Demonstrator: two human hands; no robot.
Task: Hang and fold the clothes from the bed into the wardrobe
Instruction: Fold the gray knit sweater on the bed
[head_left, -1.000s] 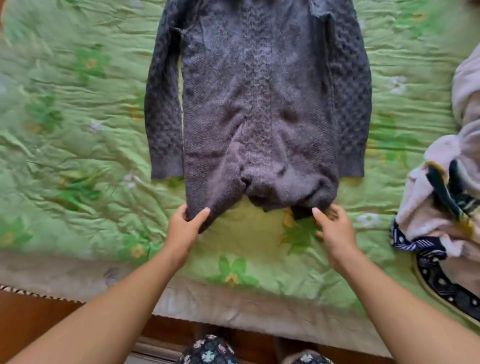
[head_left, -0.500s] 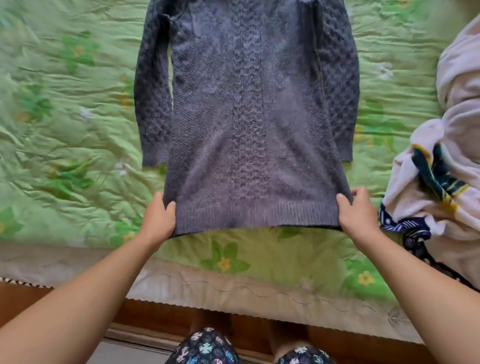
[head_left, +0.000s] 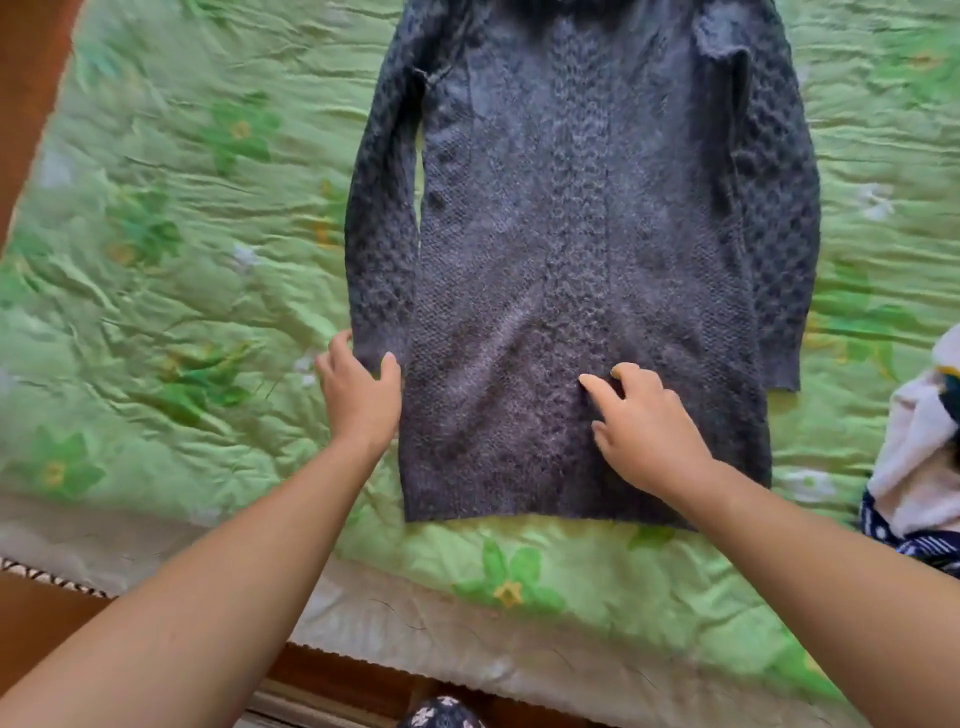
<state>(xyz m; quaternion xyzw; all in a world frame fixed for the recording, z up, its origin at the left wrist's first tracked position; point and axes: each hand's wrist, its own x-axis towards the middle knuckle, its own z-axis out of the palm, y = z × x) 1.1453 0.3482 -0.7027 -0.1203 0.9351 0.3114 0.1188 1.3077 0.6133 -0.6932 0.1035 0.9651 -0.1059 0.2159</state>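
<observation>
Head view: grey knit sweater (head_left: 582, 260) lies flat mid-frame on the green floral quilt (head_left: 156, 260). Left hand (head_left: 358, 400) pinches its sleeve cuff at 8 o'clock. Right hand (head_left: 644, 431), fingers relaxed, rests on the sweater's lower body. A clothes pile (head_left: 914, 452) sits at 4 o'clock, apart.

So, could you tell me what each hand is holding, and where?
The left hand pinches the sleeve cuff of the grey sweater; the right hand only rests on its front.
</observation>
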